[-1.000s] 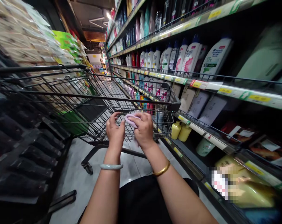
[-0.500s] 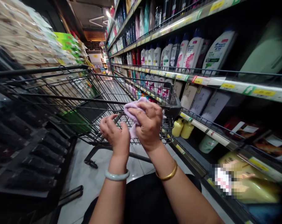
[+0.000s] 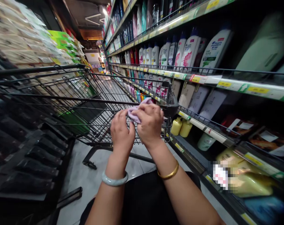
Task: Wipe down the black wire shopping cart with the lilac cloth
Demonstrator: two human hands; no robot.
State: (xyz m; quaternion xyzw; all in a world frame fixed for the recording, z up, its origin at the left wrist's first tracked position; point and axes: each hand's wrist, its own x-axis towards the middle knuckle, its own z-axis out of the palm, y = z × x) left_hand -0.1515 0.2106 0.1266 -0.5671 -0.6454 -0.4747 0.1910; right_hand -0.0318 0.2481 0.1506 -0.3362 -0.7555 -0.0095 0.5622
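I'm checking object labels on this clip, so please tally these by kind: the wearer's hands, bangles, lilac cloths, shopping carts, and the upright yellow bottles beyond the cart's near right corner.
Hands: 2 (left hand, right hand)
Bangles: 2 (pale bangle, gold bangle)
Lilac cloth: 1
Shopping cart: 1
Upright yellow bottles: 2
Total: 8

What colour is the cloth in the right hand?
The cloth is pale lilac, best seen in the head view.

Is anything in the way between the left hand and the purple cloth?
Nothing visible blocks the left hand from the left edge of the purple cloth; the right hand grips the cloth and covers part of it.
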